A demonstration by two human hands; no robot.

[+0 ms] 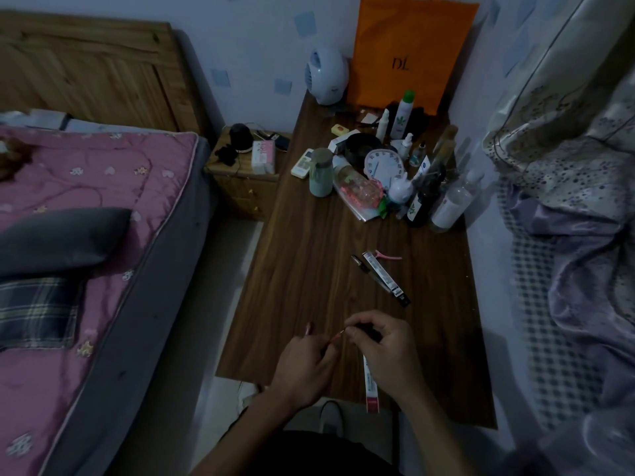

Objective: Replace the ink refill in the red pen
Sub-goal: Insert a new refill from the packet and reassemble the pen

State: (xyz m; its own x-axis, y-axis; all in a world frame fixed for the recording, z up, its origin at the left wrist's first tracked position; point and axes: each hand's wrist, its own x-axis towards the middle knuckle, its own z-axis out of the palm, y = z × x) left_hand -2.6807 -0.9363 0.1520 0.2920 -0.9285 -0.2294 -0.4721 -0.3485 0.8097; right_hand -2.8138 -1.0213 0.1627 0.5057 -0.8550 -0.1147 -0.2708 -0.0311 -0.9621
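Over the near end of the dark wooden desk [309, 269], my left hand [305, 365] pinches a thin red ink refill [337, 336]. My right hand [385, 352] is closed around the dark pen barrel [369, 329], and the refill's end meets it at my fingertips. A small reddish piece [308, 328] lies or sticks up just left of my left hand; what it is I cannot tell. A white refill packet with a red end [370, 386] lies under my right hand at the desk's front edge. Another packet and a dark pen [381, 276] lie farther back.
A pink hair clip [388, 255] lies beside the far packet. Bottles, a clock, a remote and jars crowd the desk's back half [395, 166], with an orange bag [409, 53] against the wall. A bed [86, 235] is on the left, curtains and bedding on the right.
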